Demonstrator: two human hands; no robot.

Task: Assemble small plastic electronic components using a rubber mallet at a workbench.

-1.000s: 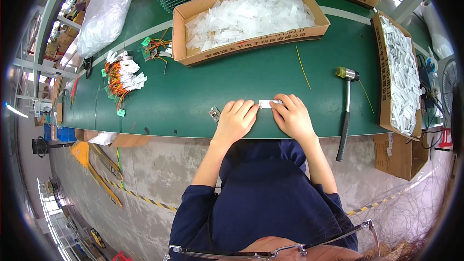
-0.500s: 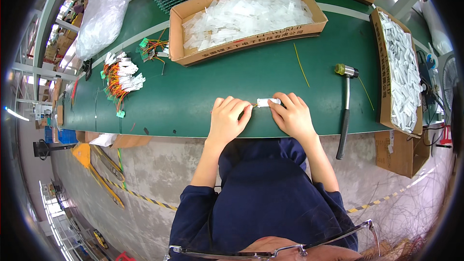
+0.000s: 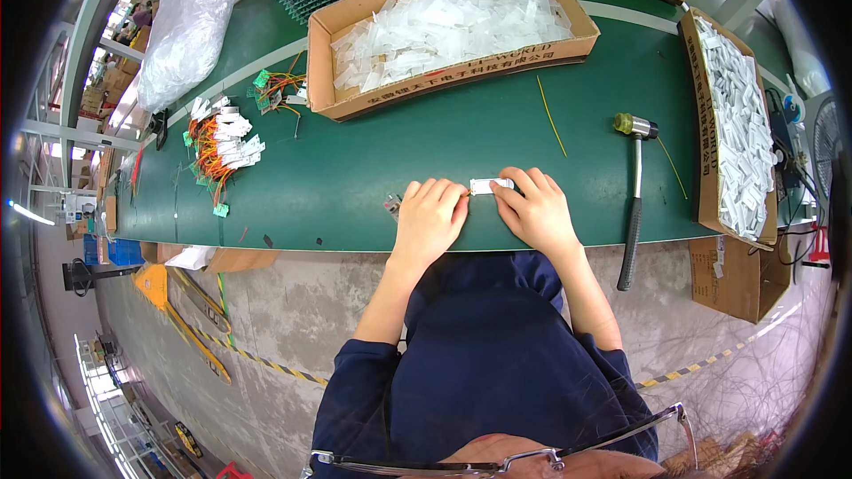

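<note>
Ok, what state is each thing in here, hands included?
Small white rectangular piece: right end covered.
Bare left hand: fingers curled, grip hidden.
Bare right hand: fingers bent onto that piece.
Long brown cardboard box of clear plastic strips: open, heaped.
Brown cardboard box of white parts at right: open, heaped.
Black-handled hammer with metal shaft: lying, handle overhanging green tabletop.
Thin yellow wire left of hammer: lying loose.

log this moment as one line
left hand: at left end of white piece | right hand: holding right end | hammer: right of both hands
</note>
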